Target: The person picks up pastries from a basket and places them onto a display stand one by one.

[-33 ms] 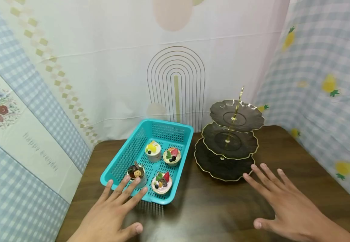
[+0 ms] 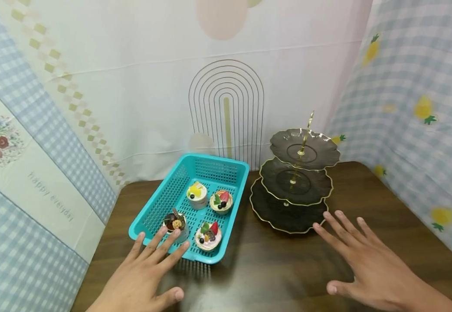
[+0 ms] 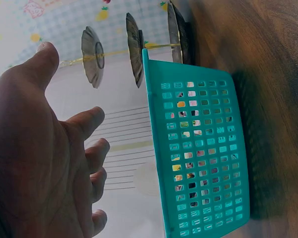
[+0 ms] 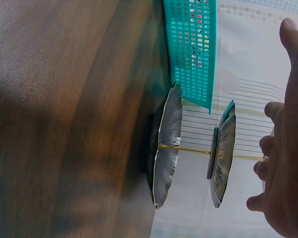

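Note:
My left hand (image 2: pixel 142 271) hovers palm down near the front left corner of a turquoise plastic basket (image 2: pixel 238 190), fingers spread and holding nothing. In the basket are several small decorated cupcakes: one with yellow fruit (image 2: pixel 197 195), one with strawberry and berries (image 2: pixel 221 202), one with chocolate and a nut (image 2: pixel 174 225) and one with a pink top (image 2: pixel 208 236). My right hand (image 2: pixel 374 268), also spread and bare, is in front of a three-tier dessert stand (image 2: pixel 296 182) with dark, gold-rimmed plates. In the left wrist view, the left hand (image 3: pixel 49 144) is apart from the basket.
A brown wooden table (image 2: pixel 265 268) bears the basket and the stand, which stand side by side. Behind hangs a pale printed curtain (image 2: pixel 152 108), with checked cloth (image 2: pixel 417 143) on the right and more on the left. A gold handle (image 2: pixel 310 121) tops the stand.

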The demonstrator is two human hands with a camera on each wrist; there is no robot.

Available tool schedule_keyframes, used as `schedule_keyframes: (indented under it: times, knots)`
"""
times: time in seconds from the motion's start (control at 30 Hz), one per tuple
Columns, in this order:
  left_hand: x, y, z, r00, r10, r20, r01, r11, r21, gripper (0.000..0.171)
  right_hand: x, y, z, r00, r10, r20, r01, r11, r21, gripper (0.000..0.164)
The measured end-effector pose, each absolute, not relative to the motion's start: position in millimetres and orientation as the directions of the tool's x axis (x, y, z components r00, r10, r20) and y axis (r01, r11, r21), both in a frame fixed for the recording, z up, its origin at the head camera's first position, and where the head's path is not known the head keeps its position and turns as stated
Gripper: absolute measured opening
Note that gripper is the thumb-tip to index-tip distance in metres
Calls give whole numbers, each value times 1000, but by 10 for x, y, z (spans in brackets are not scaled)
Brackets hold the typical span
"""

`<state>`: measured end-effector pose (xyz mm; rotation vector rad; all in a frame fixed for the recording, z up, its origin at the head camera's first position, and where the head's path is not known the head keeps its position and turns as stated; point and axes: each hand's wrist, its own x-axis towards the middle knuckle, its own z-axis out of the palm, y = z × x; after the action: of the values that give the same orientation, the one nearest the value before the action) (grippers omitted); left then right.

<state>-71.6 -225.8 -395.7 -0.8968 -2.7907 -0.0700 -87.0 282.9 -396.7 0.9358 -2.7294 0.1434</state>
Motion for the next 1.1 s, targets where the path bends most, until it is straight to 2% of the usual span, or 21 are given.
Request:
schedule_keyframes:
  times: [0.27, 0.5, 0.87, 1.1]
  knots:
    - [-726, -2265, -3983, -787, 575, 222, 584, 811, -32, 81, -872, 2837, -3976, -764, -587, 267, -611, 792, -8, 110]
    - [-707, -2287, -4077, -784, 573, 240, 582, 812, -36, 78, -892, 2782, -3990, -762, -592, 261, -623, 780, -51, 109]
    - [-644, -2342, -4226, -867, 480, 135, 494, 862, 111, 72, -1004, 2593, -3980, -754, -602, 264, -639, 765, -81, 107]
    - [-647, -2356, -4253, -886, 448, 115, 462, 874, 150, 72, -1064, 2438, -3977, -753, -596, 281, -635, 770, -69, 101]
